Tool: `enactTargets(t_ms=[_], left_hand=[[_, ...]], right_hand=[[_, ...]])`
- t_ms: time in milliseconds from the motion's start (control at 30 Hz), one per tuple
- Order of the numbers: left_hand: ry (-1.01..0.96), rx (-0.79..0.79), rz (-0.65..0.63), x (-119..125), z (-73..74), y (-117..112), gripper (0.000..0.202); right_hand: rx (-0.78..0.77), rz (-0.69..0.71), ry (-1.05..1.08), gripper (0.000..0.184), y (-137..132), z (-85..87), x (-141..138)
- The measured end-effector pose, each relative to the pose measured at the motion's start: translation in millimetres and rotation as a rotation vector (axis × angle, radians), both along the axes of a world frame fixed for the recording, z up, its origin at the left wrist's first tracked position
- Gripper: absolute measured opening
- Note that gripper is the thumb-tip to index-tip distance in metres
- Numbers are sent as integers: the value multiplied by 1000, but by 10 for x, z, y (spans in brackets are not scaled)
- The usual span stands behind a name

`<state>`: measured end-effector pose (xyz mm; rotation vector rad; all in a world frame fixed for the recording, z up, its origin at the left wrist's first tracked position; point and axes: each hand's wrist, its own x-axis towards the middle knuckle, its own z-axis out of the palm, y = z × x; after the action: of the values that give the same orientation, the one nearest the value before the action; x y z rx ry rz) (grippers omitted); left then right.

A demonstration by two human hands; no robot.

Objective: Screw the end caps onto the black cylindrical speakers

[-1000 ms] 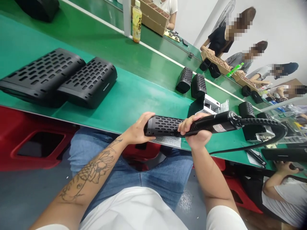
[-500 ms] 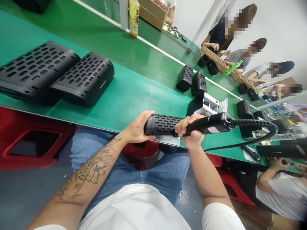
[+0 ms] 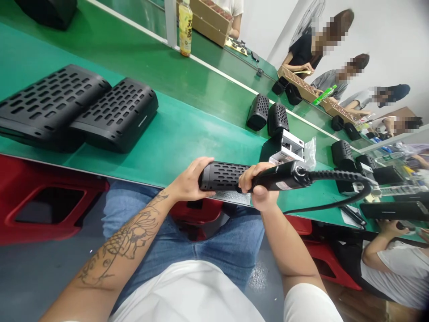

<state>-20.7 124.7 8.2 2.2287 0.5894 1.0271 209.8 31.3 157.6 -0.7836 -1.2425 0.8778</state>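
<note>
My left hand [image 3: 192, 180] grips the left end of a black perforated casing [image 3: 224, 175], fingers over its far side and thumb at the near side. The casing lies at the green table's front edge. In my right hand [image 3: 259, 185] is a black corded electric screwdriver [image 3: 281, 176], its fingers wrapped round the body. The tool's cable end points right, and its working tip is hidden by the hand, at the casing's right part. A pale sheet [image 3: 233, 197] shows below the casing. Just beyond the right hand stands a white and black device [image 3: 290, 147].
Two larger black casings [image 3: 50, 100] lie overlapping on the left of the green table [image 3: 201, 134]. Two more casings [image 3: 258, 112] stand beyond the device. A drink bottle [image 3: 185, 29] stands at the divider. Co-workers sit across and to the right. The tool's cable [image 3: 335, 203] crosses the table.
My right hand and the electric screwdriver have shifted slightly left along the casing. My left hand keeps its hold on the casing. The view has tilted slightly.
</note>
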Motion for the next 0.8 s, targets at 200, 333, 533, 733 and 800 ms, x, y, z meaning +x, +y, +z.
enactTargets(t_ms=[200, 333, 533, 733, 800], left_hand=[[-5, 52, 40, -2, -7, -65, 111], [6, 86, 20, -3, 6, -75, 116], [20, 87, 31, 4, 12, -73, 121], [10, 43, 33, 22, -12, -76, 119], [4, 38, 24, 27, -21, -76, 117]], right_hand=[[143, -559, 0, 55, 137, 162, 748], [190, -1038, -143, 56, 378, 102, 1574], [186, -893, -80, 61, 406, -147, 1962], [127, -753, -54, 54, 130, 144, 1492], [160, -657, -15, 54, 21, 289, 1128]])
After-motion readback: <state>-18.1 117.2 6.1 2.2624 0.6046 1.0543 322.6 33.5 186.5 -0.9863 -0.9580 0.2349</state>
